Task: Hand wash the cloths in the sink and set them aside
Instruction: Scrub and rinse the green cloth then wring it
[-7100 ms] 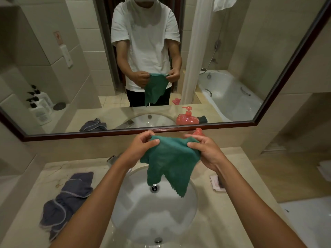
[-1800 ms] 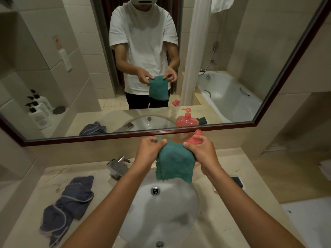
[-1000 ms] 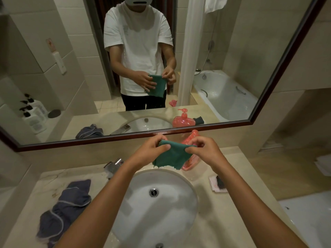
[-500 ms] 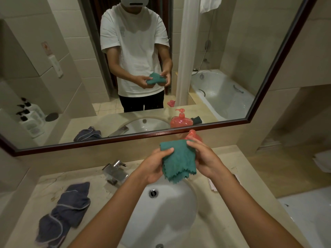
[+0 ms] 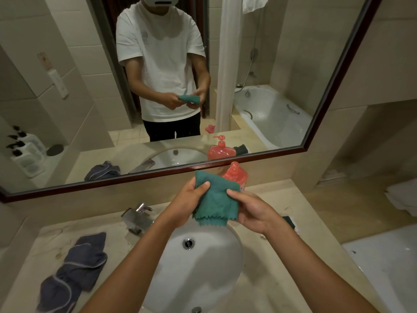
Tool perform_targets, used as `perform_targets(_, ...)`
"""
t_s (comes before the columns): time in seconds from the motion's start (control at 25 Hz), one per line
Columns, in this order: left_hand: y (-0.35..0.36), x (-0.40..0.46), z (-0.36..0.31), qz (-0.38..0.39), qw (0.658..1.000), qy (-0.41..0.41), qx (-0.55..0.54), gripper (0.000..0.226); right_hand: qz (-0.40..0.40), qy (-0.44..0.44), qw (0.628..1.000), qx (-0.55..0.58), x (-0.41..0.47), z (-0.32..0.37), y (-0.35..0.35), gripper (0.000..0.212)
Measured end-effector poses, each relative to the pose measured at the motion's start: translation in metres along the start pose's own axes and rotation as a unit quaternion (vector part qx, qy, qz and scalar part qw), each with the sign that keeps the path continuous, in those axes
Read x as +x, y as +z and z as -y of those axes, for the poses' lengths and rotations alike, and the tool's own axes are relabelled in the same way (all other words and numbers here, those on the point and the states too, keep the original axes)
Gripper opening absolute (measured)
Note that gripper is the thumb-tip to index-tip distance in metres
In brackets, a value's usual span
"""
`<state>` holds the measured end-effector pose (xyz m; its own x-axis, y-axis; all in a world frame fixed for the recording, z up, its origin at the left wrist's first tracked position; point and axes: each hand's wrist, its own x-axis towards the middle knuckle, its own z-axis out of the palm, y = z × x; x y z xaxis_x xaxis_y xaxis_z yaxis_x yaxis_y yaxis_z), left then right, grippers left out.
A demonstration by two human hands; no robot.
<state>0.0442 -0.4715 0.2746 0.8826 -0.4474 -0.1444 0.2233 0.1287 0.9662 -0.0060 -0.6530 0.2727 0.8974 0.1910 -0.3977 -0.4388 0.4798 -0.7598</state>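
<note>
A green cloth (image 5: 214, 199), folded into a small square, is held above the back rim of the white sink (image 5: 203, 263). My left hand (image 5: 187, 199) grips its left side with the thumb on top. My right hand (image 5: 252, 211) holds the right side, thumb pressed on the cloth. A dark grey cloth (image 5: 74, 272) lies crumpled on the counter to the left of the sink.
A chrome tap (image 5: 137, 216) stands at the sink's back left. A red pump bottle (image 5: 235, 175) stands behind the green cloth by the mirror (image 5: 293, 64). A small dark item (image 5: 290, 221) lies on the counter right of the sink. The floor drops away on the right.
The green cloth has been folded from a hanging sheet into a small square. Over the last half second both hands shifted their hold slightly and flattened it.
</note>
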Motion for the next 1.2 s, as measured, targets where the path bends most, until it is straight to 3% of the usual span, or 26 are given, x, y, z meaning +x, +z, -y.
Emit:
perform_targets(0.16, 0.001, 0.001, -0.001, -0.001, 1.000, -0.001, -0.006, 0.026, -0.070, -0.111, 0.974, -0.187, 0.001, 0.006, -0.012, 0.029)
perform_targets(0.24, 0.002, 0.000, 0.000, 0.027, 0.997, -0.034, -0.059, 0.036, -0.082, -0.144, 0.972, -0.169, 0.002, 0.009, -0.018, 0.030)
perform_targets(0.36, 0.003, 0.000, 0.003, 0.027, 0.991, -0.068, -0.107, 0.034, -0.075, -0.130, 0.981, -0.126, 0.003, 0.013, -0.026, 0.023)
perform_targets(0.52, 0.001, 0.003, 0.004, 0.007, 0.980, -0.112, -0.163, 0.067, -0.045, -0.072, 0.994, -0.068, 0.000, 0.015, -0.036, 0.024)
perform_targets(0.64, -0.004, 0.006, 0.007, 0.001, 0.986, -0.094, -0.137, 0.077, -0.028, -0.042, 0.998, -0.031, 0.001, 0.016, -0.035, 0.041)
perform_targets(0.8, -0.005, 0.012, 0.009, -0.057, 0.996, -0.063, -0.020, 0.060, -0.078, -0.045, 0.992, -0.085, 0.008, 0.014, -0.032, 0.053)
perform_targets(0.96, 0.009, 0.018, 0.019, -0.064, 0.996, -0.035, 0.054, 0.004, -0.121, -0.099, 0.975, -0.159, 0.008, 0.010, -0.033, 0.012)
perform_targets(1.0, 0.012, 0.020, 0.022, -0.068, 0.996, -0.042, 0.049, 0.017, -0.124, -0.113, 0.973, -0.161, 0.008, 0.009, -0.035, 0.006)
perform_targets(1.08, 0.018, 0.023, 0.027, -0.077, 0.993, -0.085, 0.001, 0.037, -0.143, -0.148, 0.964, -0.167, 0.006, 0.009, -0.041, 0.017)
perform_targets(1.2, 0.031, 0.029, 0.034, -0.055, 0.986, -0.142, -0.074, 0.039, -0.163, -0.195, 0.953, -0.162, 0.002, 0.011, -0.054, 0.041)
